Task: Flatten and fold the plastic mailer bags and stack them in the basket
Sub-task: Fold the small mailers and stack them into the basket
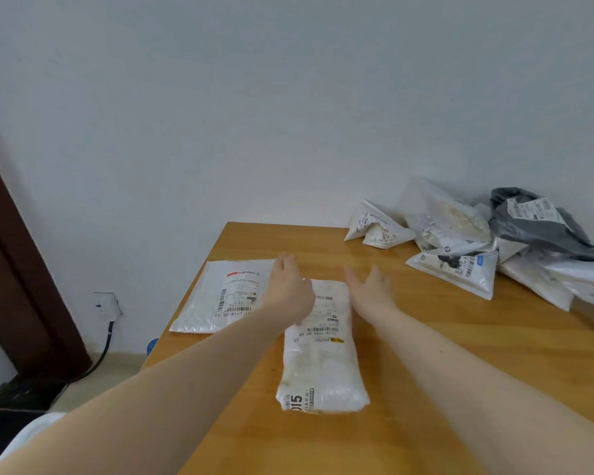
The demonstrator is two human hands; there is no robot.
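Head view shows your two hands reaching out over a wooden tabletop (408, 354), with a white mailer folded into a long narrow strip (321, 347) lying in the middle, one short end toward you and the other under your hands. Your left hand (290, 286) rests with straight fingers over the far left corner of that strip; whether the palm actually presses it, you cannot tell from here. Your right hand (371, 286) is open, fingers spread and holding nothing, just beside the strip's far right edge.

You look to be mid-fold on this bag: the lengthwise fold is done, and the strip is puffy, not crisp. The next move probably calls for pressing the air out along its length, then bringing one short end over the other while one palm pins the crease; slick plastic will likely spring back if you let go early.

A flattened white mailer (216, 296) lies near the left edge of the tabletop, overhanging it slightly. A crumpled pile of unfolded mailers (460, 241), white with one grey bag (535, 224), sits at the far right corner. No basket is in view, so you will have to find it before stacking.
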